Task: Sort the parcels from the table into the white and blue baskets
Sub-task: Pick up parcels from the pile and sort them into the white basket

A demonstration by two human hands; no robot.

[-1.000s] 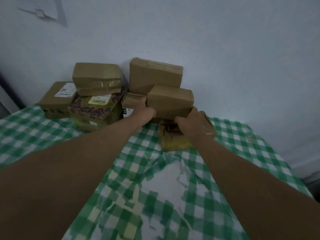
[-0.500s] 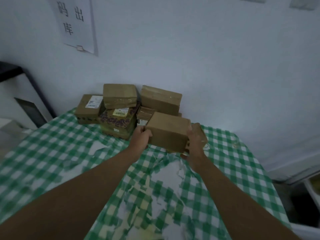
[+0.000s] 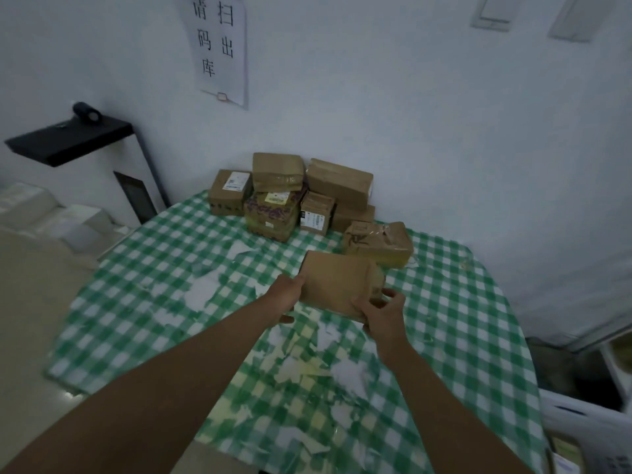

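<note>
Left hand: grips the left end of a brown parcel.
Right hand: pinches its near right corner.
Parcel: above the table.

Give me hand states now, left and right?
Left hand: grips the brown parcel at its left edge.
Right hand: grips the same parcel's near right corner.

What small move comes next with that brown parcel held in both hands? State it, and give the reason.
Probably carry the brown parcel to the right, toward the white basket whose rim shows at the table's right edge. The left hand and right hand already grip its two ends and hold it above the checked tablecloth, apart from the pile at the wall. No blue basket shows here.
</note>
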